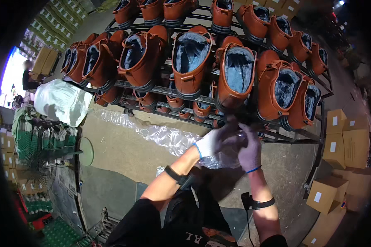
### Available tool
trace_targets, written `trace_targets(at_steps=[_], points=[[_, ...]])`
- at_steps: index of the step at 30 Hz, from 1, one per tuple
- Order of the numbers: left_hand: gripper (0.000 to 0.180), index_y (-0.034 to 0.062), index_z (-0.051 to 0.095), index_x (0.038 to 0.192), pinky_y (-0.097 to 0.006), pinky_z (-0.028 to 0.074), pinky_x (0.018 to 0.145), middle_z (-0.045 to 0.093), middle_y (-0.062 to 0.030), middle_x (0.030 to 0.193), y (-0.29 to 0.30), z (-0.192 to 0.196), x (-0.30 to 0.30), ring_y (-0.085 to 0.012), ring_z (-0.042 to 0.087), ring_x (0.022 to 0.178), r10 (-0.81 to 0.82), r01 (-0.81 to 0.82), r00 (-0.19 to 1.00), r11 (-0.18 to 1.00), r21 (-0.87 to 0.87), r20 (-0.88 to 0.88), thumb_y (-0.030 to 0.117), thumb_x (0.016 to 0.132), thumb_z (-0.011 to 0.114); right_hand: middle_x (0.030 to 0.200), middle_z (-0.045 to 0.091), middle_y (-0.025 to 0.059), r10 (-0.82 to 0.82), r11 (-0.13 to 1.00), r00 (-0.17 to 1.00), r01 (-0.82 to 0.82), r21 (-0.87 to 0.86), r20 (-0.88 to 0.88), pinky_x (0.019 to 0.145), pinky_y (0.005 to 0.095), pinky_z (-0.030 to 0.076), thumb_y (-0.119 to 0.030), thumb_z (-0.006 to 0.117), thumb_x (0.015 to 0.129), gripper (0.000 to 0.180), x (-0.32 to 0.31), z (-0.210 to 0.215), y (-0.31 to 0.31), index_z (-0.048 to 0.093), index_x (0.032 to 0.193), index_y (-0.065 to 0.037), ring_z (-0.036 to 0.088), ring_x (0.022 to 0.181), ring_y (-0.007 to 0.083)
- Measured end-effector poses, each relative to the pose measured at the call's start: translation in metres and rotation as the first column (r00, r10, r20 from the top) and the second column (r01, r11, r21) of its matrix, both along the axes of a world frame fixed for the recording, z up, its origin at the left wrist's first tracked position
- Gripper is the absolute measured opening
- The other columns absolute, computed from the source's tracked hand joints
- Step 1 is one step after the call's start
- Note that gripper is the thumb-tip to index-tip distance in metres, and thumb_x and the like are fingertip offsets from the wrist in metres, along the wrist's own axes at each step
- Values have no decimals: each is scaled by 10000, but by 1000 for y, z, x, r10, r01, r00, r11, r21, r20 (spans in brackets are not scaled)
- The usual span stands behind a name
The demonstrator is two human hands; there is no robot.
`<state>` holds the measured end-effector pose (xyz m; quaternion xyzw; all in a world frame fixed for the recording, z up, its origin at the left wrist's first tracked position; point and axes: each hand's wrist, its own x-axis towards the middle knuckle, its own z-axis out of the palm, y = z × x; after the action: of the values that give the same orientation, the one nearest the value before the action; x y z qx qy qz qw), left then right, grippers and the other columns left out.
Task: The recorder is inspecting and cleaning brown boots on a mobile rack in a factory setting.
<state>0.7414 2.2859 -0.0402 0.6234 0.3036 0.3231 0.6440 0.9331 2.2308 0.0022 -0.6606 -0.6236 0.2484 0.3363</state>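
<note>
Standing at frame centre, the person pinches a clear plastic bag (223, 158) between both gloved hands, left hand (212, 142) and right hand (249, 150) closed on it. Brown fur-lined boots (235, 78) fill the metal rack (160, 89) just above.

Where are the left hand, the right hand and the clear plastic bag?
left hand (212, 142), head view, back of the white glove.
right hand (250, 152), head view, back of the grey glove.
clear plastic bag (224, 161), head view, crumpled lower part.

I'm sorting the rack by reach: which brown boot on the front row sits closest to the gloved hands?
The boot directly above the hands, fourth from the left among the large front ones.
</note>
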Motion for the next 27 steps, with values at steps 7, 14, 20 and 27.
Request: trace_targets(at_steps=[7, 14, 20, 27], points=[[45, 83, 703, 963, -438, 572, 713, 735, -129, 923, -71, 2, -78, -364, 723, 799, 429, -56, 820, 721, 691, -380, 104, 971, 664, 905, 785, 138, 377, 919, 919, -356, -170, 116, 747, 361, 591, -81, 739, 917, 136, 27, 42, -38, 817, 1022, -46, 754, 832, 259], [240, 81, 726, 1049, -500, 579, 658, 756, -194, 888, 57, -29, -95, -416, 737, 778, 530, -73, 612, 777, 625, -587, 313, 1003, 691, 951, 756, 95, -469, 869, 428, 382, -315, -773, 765, 337, 614, -12, 735, 947, 159, 18, 15, -50, 744, 1104, 6, 726, 845, 215], [150, 149, 675, 1106, -515, 557, 605, 727, -146, 822, 8, -54, -121, -412, 721, 740, 425, -43, 704, 825, 563, -569, 235, 986, 650, 936, 777, 123, -261, 965, 889, 252, -74, -375, 730, 360, 585, -33, 684, 912, 117, -154, -1, 76, 790, 960, -18, 743, 745, 294], [185, 129, 666, 1127, -540, 573, 662, 742, -166, 943, 10, -58, -136, -421, 733, 801, 303, -18, 731, 904, 427, -611, 245, 988, 625, 982, 743, 205, -106, 993, 831, 56, 108, 546, 868, 513, 520, -134, 633, 928, 152, -175, -65, 88, 760, 966, -59, 687, 990, 438]])
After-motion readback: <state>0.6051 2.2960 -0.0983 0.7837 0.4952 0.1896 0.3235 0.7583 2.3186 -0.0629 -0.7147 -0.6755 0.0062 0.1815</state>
